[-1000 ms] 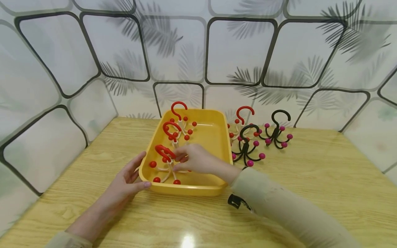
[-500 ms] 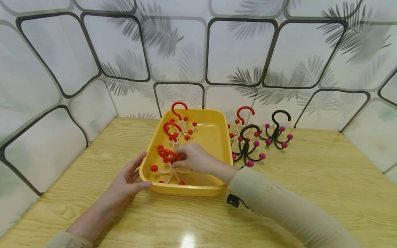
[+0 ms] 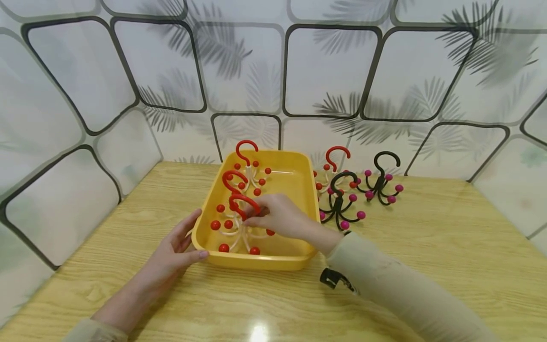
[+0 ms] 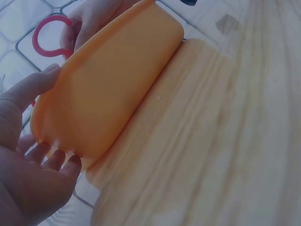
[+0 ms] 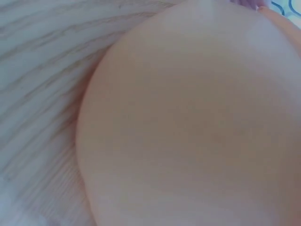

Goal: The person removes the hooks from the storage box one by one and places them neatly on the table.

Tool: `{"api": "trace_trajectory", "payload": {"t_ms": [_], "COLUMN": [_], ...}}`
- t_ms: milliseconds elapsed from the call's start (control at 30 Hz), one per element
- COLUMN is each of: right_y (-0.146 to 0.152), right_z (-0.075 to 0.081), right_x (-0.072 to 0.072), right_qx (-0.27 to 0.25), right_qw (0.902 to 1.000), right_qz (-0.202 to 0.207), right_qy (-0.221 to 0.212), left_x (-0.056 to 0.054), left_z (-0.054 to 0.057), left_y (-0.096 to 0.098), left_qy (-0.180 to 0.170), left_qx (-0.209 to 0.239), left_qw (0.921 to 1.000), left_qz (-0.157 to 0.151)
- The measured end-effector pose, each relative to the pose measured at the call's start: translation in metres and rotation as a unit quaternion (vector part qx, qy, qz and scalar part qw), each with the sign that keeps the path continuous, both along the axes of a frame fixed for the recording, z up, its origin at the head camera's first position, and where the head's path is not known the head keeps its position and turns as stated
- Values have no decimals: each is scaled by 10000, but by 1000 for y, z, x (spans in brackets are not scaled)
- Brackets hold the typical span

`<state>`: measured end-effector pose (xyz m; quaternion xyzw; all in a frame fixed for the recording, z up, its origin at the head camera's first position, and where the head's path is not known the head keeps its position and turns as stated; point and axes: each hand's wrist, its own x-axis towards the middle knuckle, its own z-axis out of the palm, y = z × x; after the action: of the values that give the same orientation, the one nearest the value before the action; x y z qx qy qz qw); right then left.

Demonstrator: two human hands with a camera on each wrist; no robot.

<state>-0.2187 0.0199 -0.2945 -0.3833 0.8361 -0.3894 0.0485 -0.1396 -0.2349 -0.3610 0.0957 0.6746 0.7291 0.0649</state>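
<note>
My left hand grips the near left corner of a yellow tray, thumb over the rim and fingers against the outer wall. Inside the tray, my right hand pinches a multi-arm hanger with a red hook, just below that hook. Its pale arms spread out and end in red balls. Two similar hangers stand behind it along the tray's left side, one with its red hook close by, the other with its red hook at the back. A blurred pale surface fills most of the right wrist view.
Right of the tray stand a third red-hooked hanger and two black hangers, one nearer and one farther, with magenta balls. Behind the wooden table rises a patterned wall.
My right hand has shifted the front red-hooked hanger slightly right within the tray and turned its hook. My left hand has stayed on the tray corner.
</note>
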Motion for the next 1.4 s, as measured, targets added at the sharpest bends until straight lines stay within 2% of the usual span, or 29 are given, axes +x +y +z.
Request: {"api": "trace_trajectory", "payload": {"t_ms": [200,600,933,1167,1400], "right_y": [5,10,13,15,19], "right_z": [-3,-5,-2,-2,3], "right_x": [-3,-6,-7,-8,-8], "right_qx": [-20,-185,-580,-680,-1028], "right_qw": [10000,9995,9969,9957,9918], "right_qz": [16,26,66,107,200], "right_qy": [94,-245,-533,-622,-727], "left_x": [2,2,2,2,2], "left_z": [2,1,1,2,3], "left_y": [1,1,1,1,2], "left_qy": [26,-29,-1,-35,-58], "left_qx": [27,27,-6,-45,-43], "left_qw": [10000,10000,10000,9999,9999], "left_qz": [-12,43,65,117,118]}}
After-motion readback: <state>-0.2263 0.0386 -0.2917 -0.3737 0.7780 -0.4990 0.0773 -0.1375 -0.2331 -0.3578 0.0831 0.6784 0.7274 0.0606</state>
